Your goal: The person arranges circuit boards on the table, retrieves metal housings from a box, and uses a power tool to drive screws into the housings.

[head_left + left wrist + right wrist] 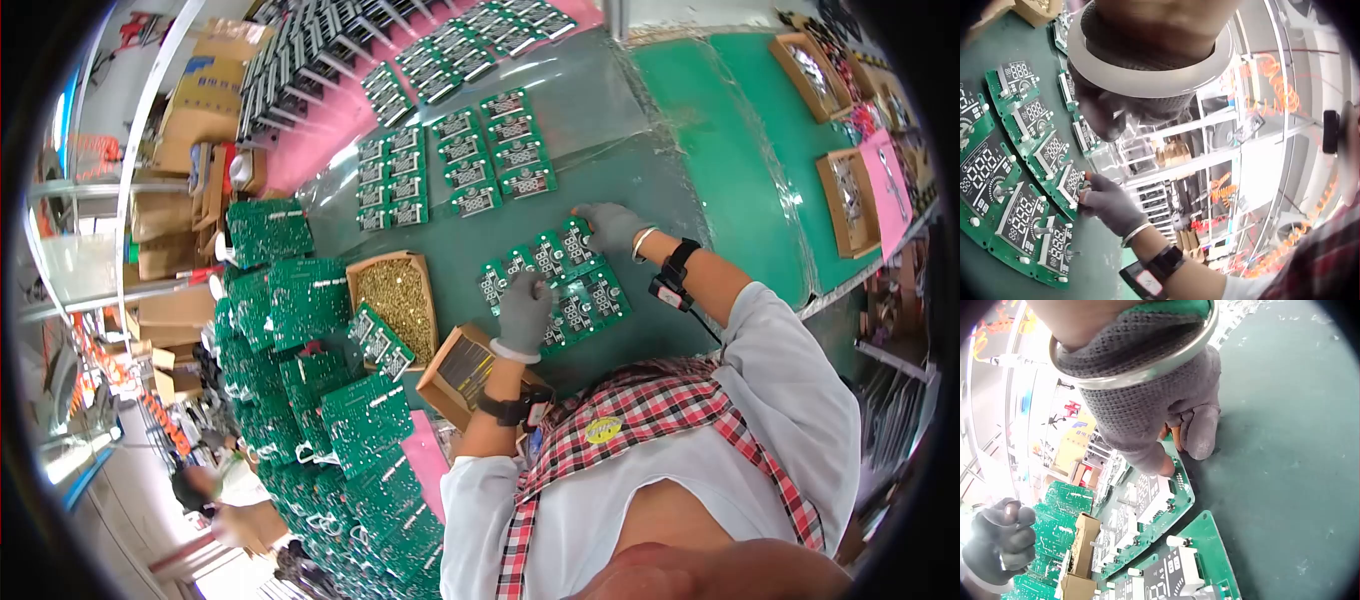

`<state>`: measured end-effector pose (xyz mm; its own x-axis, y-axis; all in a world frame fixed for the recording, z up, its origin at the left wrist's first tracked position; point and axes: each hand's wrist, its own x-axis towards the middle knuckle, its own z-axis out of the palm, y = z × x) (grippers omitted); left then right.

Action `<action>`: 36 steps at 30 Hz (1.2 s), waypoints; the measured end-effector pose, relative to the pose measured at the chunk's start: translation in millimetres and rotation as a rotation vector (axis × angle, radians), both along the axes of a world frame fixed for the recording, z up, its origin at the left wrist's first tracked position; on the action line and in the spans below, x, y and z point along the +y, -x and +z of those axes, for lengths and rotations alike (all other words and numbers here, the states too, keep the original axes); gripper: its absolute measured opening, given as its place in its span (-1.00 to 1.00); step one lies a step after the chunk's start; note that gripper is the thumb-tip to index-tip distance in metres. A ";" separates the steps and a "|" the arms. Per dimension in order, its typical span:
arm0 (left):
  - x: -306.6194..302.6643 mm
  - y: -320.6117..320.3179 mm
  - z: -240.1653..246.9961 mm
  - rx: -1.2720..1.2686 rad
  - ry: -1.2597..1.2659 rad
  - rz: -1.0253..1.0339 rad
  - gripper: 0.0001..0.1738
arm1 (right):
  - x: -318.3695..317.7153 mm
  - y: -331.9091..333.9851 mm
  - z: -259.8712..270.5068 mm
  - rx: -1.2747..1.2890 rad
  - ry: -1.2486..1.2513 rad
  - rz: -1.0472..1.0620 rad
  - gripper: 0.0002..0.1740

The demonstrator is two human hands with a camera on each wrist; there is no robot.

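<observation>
Two green circuit board panels with white-framed digit displays lie side by side on the table. At the right end of the far panel, my gloved right hand pinches its edge; the right wrist view shows the thumb on the board beside a display. My left hand, also in a grey glove, hovers over the left part of the near panel. Its fingers are curled in the right wrist view, apart from the boards; I cannot tell whether something small is inside them.
Left of the panels stands a cardboard box of small brass-coloured parts, a board leaning on it. Another open carton sits nearer. Stacked green boards fill the left side. More display panels lie in rows farther back.
</observation>
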<state>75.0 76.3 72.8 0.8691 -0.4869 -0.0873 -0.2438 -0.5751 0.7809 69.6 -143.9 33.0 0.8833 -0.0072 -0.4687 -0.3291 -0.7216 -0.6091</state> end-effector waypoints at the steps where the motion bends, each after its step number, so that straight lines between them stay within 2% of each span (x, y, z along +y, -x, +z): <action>1: 9.5 1.4 9.2 0.192 0.139 0.111 -0.88 | 1.1 -4.3 -1.4 -0.008 0.008 0.017 -0.27; 3: 30.2 5.4 21.6 0.573 0.430 0.324 -0.93 | 5.6 -11.8 -1.6 -0.022 0.026 0.048 -0.28; 4: 41.0 7.2 21.9 0.615 0.455 0.387 -0.96 | 9.4 -15.4 -1.0 -0.020 0.011 0.049 -0.28; 7: 53.0 17.8 48.0 0.658 0.520 0.571 -0.85 | 25.0 -25.8 2.6 -0.033 -0.017 0.043 -0.30; 8: 61.7 21.5 43.6 0.624 0.555 0.529 -0.92 | 33.0 -28.5 0.8 -0.052 -0.022 0.048 -0.30; 11: 73.5 36.5 40.5 0.616 0.699 0.612 -0.84 | 49.3 -34.1 1.6 -0.012 -0.006 0.083 -0.29; 12: 84.0 39.7 32.6 0.633 0.664 0.526 -0.80 | 51.6 -36.6 2.9 0.023 0.000 0.099 -0.29; 14: 90.7 45.0 22.3 0.691 0.673 0.562 -0.81 | 47.5 -40.1 1.4 -0.001 0.024 0.142 -0.35; 17: 90.6 46.3 19.2 0.748 0.605 0.644 -0.90 | 18.3 -58.5 2.7 0.041 -0.131 -0.193 -0.45; 19: 86.7 46.2 28.8 0.833 0.570 0.705 -0.92 | -3.7 -77.5 -10.8 -0.069 -0.076 -0.408 -0.52; 22: 89.4 46.9 26.2 0.857 0.533 0.672 -0.91 | -26.6 -116.8 -31.2 -0.074 -0.073 -0.599 -0.53; 25: 90.8 51.3 27.6 0.871 0.636 0.700 -0.91 | -45.0 -158.9 -33.2 -0.188 0.092 -0.564 -0.54; 26: 95.2 49.3 30.1 0.907 0.576 0.681 -0.96 | -49.2 -170.0 -27.1 -0.261 0.182 -0.503 -0.54; 28: 103.7 50.8 28.6 0.931 0.689 0.689 -0.96 | -55.7 -190.5 -11.5 -0.401 0.359 -0.379 -0.53; 33: 98.1 47.0 32.6 0.905 0.886 0.803 -0.82 | -58.9 -242.9 -6.2 -0.307 0.457 -0.126 -0.48; 34: 100.0 40.9 38.3 0.967 0.752 0.727 -0.73 | -56.1 -251.0 -8.3 -0.282 0.463 -0.103 -0.49; 36: 97.9 42.5 28.1 0.947 0.948 0.750 -0.68 | -51.9 -265.2 -12.9 -0.222 0.491 -0.023 -0.53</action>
